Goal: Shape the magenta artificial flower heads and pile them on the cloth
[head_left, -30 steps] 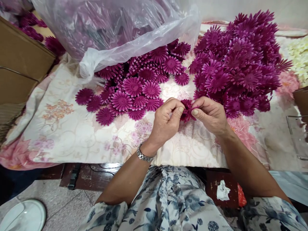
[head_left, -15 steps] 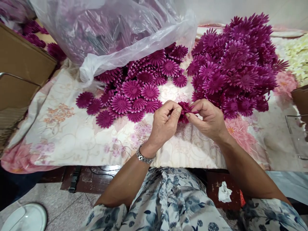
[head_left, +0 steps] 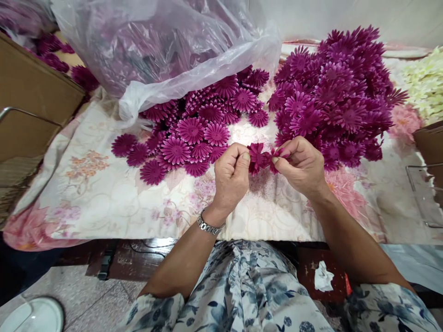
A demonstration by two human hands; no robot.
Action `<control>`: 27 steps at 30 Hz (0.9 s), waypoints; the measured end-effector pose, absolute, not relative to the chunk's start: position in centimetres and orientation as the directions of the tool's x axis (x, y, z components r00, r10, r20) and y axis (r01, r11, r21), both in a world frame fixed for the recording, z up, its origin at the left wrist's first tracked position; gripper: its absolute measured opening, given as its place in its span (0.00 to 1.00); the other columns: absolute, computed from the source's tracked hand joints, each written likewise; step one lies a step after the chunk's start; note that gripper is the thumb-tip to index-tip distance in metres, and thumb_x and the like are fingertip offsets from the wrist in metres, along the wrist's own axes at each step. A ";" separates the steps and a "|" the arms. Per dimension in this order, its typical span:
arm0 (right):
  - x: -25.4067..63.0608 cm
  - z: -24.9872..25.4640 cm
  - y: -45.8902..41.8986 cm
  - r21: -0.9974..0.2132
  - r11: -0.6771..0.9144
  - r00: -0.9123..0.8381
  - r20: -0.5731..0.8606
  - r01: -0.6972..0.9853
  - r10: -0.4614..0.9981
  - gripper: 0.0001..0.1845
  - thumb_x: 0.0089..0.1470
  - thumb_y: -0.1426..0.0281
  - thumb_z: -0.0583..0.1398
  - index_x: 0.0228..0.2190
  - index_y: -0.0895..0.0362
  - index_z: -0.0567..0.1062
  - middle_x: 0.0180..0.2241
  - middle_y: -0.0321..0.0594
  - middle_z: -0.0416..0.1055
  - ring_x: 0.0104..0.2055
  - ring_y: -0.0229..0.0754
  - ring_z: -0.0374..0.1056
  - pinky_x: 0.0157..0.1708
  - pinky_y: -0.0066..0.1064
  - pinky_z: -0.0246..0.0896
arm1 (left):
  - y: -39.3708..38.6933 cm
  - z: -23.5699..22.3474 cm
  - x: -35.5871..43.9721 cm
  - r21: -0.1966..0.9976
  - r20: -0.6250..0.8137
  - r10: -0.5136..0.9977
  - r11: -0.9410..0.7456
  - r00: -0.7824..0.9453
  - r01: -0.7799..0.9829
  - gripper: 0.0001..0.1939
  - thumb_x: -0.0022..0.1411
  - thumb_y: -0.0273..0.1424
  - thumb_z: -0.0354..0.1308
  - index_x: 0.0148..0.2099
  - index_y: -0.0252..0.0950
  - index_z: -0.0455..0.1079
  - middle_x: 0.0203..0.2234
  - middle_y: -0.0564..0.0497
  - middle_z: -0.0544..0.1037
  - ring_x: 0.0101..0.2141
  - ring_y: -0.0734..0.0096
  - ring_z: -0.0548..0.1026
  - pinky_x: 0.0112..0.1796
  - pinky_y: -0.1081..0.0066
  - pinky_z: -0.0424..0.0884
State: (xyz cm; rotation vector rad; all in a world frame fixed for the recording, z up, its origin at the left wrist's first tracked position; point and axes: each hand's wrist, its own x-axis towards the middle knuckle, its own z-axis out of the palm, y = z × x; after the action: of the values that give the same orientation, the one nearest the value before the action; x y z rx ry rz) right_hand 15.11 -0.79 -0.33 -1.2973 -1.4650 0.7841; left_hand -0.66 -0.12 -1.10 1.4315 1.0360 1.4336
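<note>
Between my hands, just above the floral cloth, is a purple artificial flower (head_left: 258,158) with its petals bunched. My left hand (head_left: 231,174), a metal watch on its wrist, pinches the left side of it between thumb and forefinger. On the other side, my right hand (head_left: 300,165) pinches purple petals at the flower's right edge. Whether these are one layer or two separate ones, I cannot tell. A spread of flat purple flower heads (head_left: 176,151) lies to the left of my hands. Behind my right hand rises a tall heap of fluffed purple flowers (head_left: 337,92).
A clear plastic bag (head_left: 166,50) of purple flowers slumps over the left pile. Cardboard boxes stand at the left (head_left: 34,87) and right edges. Pale yellow flowers (head_left: 425,85) lie at the far right. The patterned cloth (head_left: 114,203) covers the table up to its front edge.
My hands have drawn apart slightly, the left one moving left, so more of the purple flower shows between them. Both still pinch it. The camera view has shifted a little.
</note>
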 end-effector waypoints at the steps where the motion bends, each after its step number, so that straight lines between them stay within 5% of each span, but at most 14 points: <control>1: 15.1 -0.2 -0.8 -0.924 0.213 0.068 0.246 0.318 0.967 0.09 0.45 0.73 0.62 0.23 0.55 0.64 0.26 0.33 0.65 0.25 0.32 0.59 0.21 0.27 0.50 | -0.1 -1.2 -0.7 0.952 0.307 0.952 -0.306 0.003 -0.025 0.12 0.64 0.33 0.52 0.28 0.37 0.61 0.19 0.56 0.59 0.22 0.76 0.58 0.25 0.72 0.56; 17: 15.9 1.9 -0.9 -0.966 0.196 0.024 0.203 0.168 0.979 0.11 0.39 0.79 0.62 0.19 0.55 0.64 0.22 0.31 0.64 0.21 0.30 0.59 0.18 0.26 0.52 | 0.2 -0.8 -1.3 0.924 0.270 0.963 -0.265 -0.019 -0.276 0.14 0.59 0.40 0.58 0.26 0.37 0.64 0.20 0.54 0.62 0.25 0.74 0.62 0.28 0.71 0.60; 22: 16.6 2.8 -1.3 -0.959 0.263 0.042 0.269 0.103 0.962 0.11 0.41 0.80 0.62 0.21 0.55 0.66 0.24 0.32 0.68 0.20 0.31 0.61 0.15 0.25 0.53 | 1.0 0.5 -1.8 0.907 0.255 0.947 -0.305 -0.198 -0.290 0.22 0.52 0.49 0.60 0.25 0.38 0.59 0.22 0.53 0.65 0.25 0.74 0.64 0.27 0.71 0.64; 27: 16.9 5.3 -0.9 -0.874 0.339 -0.101 0.324 0.349 0.940 0.07 0.47 0.74 0.64 0.24 0.54 0.70 0.24 0.34 0.68 0.22 0.32 0.61 0.18 0.29 0.55 | 0.8 0.6 -1.4 0.908 0.334 0.940 -0.302 0.069 -0.290 0.17 0.60 0.44 0.55 0.27 0.37 0.64 0.22 0.53 0.66 0.25 0.74 0.64 0.27 0.71 0.63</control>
State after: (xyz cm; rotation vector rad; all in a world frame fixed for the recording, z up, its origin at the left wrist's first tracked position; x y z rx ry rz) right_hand 16.91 -0.92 5.32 -1.1776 -1.6467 0.7758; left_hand -1.36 0.78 0.64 1.2766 0.7413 1.4698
